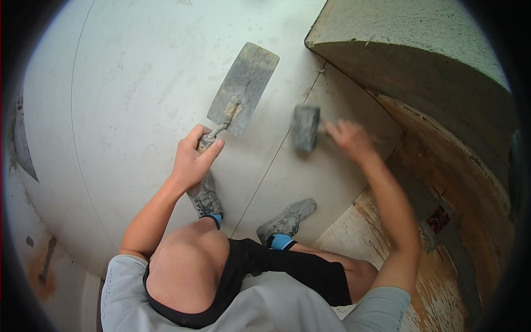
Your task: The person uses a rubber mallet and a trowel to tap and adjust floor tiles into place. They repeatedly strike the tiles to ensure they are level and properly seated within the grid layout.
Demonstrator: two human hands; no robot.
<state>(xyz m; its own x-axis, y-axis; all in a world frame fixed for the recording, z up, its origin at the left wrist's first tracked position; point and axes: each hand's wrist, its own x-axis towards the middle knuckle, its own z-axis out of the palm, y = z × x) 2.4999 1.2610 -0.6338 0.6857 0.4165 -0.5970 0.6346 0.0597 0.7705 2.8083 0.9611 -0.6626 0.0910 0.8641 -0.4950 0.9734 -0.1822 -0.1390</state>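
My left hand (193, 157) is wrapped round the handle of a trowel (247, 77). The flat grey blade points away from me, with dried mortar around its shank, above a large pale tile (144, 110). Held by its handle in my right hand (352, 142) is a mallet (306, 128) with a dark, blocky head. The head is smeared by motion over the dark joint between two pale tiles; whether it touches them, I cannot tell. A small light lump (321, 71) sits on the joint farther off.
A rough concrete block (404, 61) with a curved edge rises at the far right. Worn wooden board (354, 221) lies beside the tile at the right, near a dark recess with a red object (438, 219). My mortar-stained shoes (287, 218) stand on the tiles.
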